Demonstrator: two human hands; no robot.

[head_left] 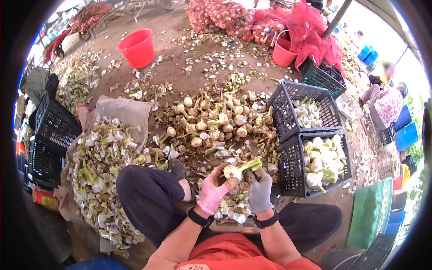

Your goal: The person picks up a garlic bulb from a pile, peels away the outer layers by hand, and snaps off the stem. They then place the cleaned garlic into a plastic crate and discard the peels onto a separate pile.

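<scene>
In my gloved left hand (213, 191) I grip a garlic bulb (232, 173), fingers curled round its base, just above my lap. A thick green stem (251, 164) points up and right from it. My right hand (260, 192), in a grey glove with dark fingertips, is closed at that stem. Whether a small tool is also inside the right hand is hidden. Below both hands lie loose peeled skins (235, 208). Beyond them spreads a heap of untrimmed garlic (220, 118) on the ground.
Right of my hands stand two black crates, a near one (292, 168) and a farther one (280, 110), holding whitish garlic. A skin pile (101, 175) covers the left side. Red buckets (136, 48) and net sacks (220, 15) stand farther off; a person (387, 105) sits at right.
</scene>
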